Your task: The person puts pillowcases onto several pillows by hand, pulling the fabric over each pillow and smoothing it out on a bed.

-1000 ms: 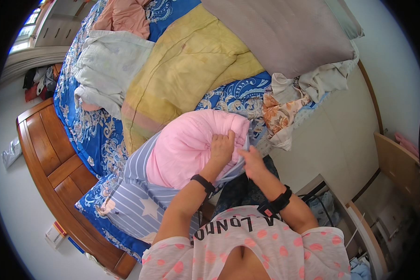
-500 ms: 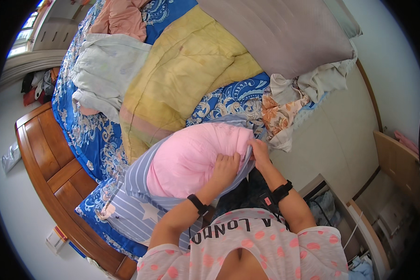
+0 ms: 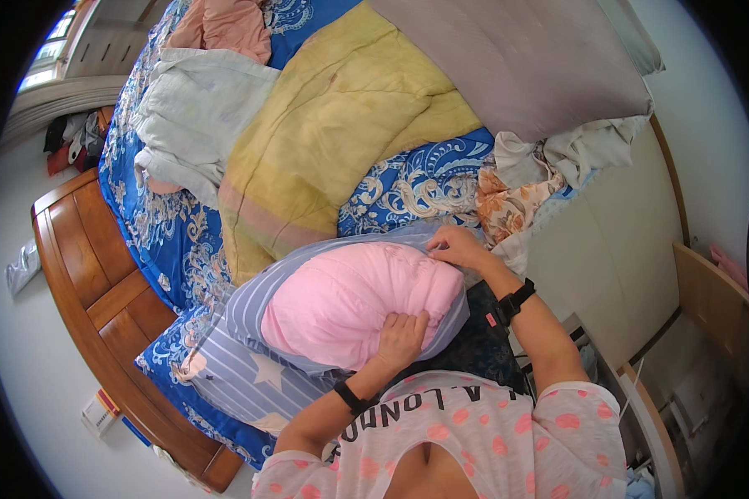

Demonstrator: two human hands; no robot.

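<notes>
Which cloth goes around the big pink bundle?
The blue-grey striped cover, with the right hand at its edge. The pink bundle sits partly inside; the yellow quilt and whitish cloth lie beyond, not around the bundle.

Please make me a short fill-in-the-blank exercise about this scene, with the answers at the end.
1. The left hand touches a padded bundle, whose colour is ____.
2. The hand at the far edge of the striped cover is the person's ____ one.
3. The large, white, five-pointed shape printed on the striped fabric near the left forearm is a ____.

Missing words: pink; right; star.
</notes>
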